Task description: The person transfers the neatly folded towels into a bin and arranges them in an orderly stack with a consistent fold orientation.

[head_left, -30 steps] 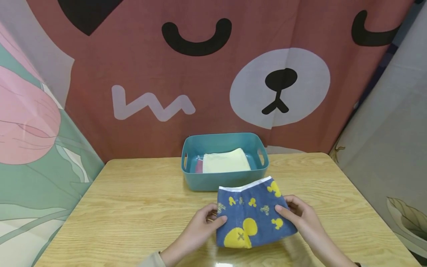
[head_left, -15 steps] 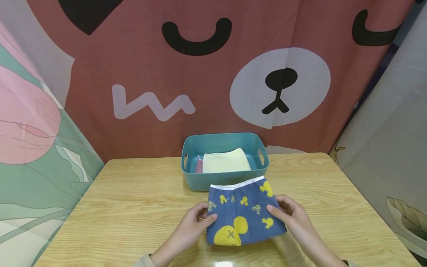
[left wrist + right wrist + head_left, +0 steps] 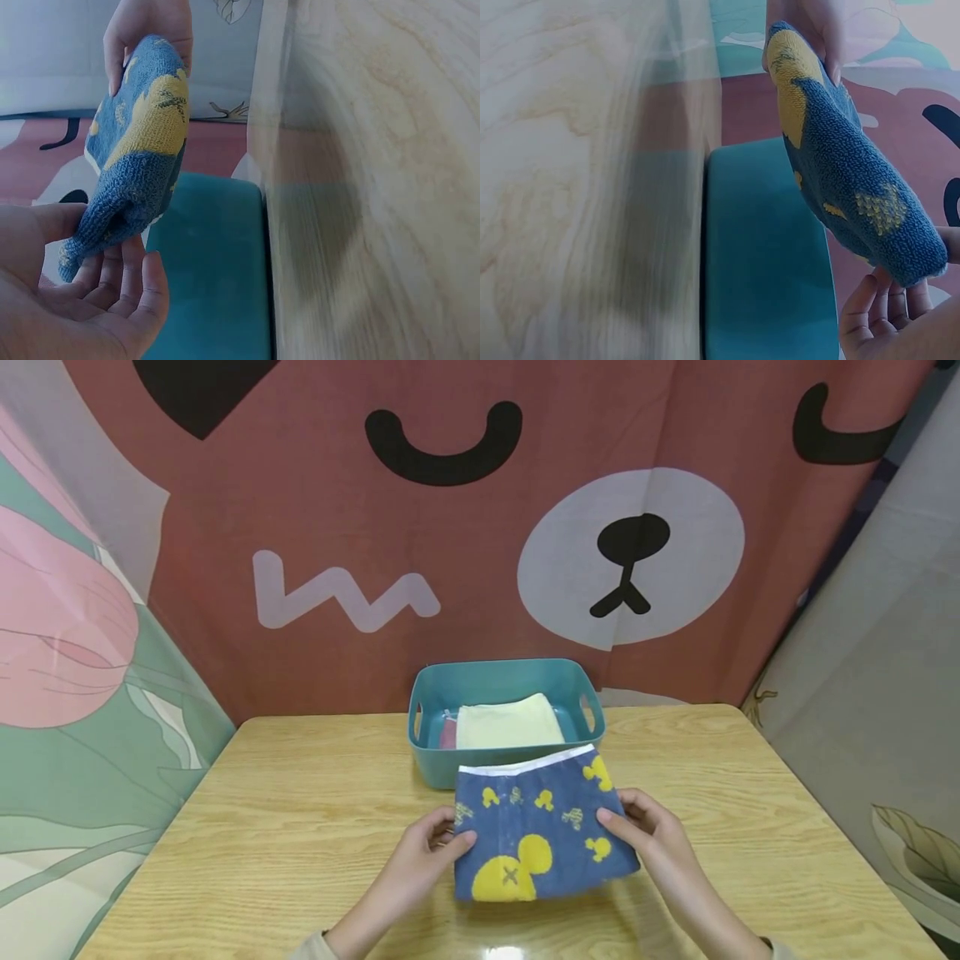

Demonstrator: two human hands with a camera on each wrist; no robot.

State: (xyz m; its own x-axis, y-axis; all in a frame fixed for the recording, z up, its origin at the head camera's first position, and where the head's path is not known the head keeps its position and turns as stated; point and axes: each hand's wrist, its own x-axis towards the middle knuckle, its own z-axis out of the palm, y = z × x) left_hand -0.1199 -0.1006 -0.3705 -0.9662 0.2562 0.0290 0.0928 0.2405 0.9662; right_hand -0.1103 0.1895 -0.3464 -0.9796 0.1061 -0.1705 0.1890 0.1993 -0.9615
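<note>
A folded blue towel with yellow mouse-head patterns and a white hem is held up between both hands, just in front of the basket. My left hand pinches its left edge, thumb on the near face and fingers behind. At the right edge my right hand grips it in the same way. In the left wrist view the towel hangs above the table, its folded layers showing at the end. The right wrist view shows the towel's thick folded side, clear of the tabletop.
A teal basket with handle holes stands at the table's back edge. Inside lie a pale yellow cloth and a pink piece partly under it. Behind the wooden table hangs a bear-print curtain.
Both hands have carried the folded towel to the left and slightly up toward the basket, keeping their hold. The basket and its contents have stayed put.
</note>
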